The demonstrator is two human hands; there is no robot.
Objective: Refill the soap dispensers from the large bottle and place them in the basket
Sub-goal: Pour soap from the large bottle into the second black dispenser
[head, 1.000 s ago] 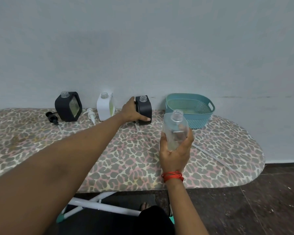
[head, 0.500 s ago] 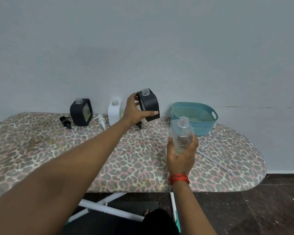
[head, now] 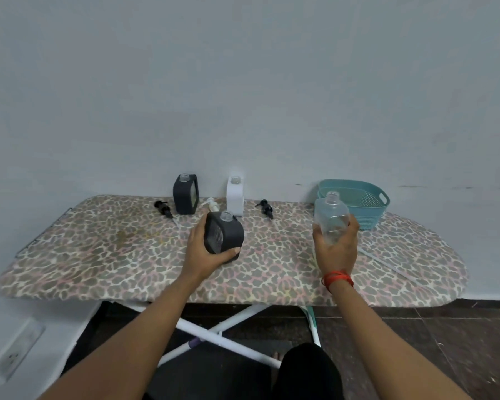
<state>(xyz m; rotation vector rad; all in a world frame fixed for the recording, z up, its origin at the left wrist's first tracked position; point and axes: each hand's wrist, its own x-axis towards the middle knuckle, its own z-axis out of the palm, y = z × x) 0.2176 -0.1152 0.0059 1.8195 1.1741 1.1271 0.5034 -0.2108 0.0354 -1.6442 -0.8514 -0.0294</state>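
No text, label, brand, number or sign can be read. The clear plastic large bottle (head: pixel 331 217), the black square soap dispenser (head: pixel 228 235) to the left of that bottle and the teal perforated plastic basket (head: pixel 370 217) just behind the bottle show no legible marking.
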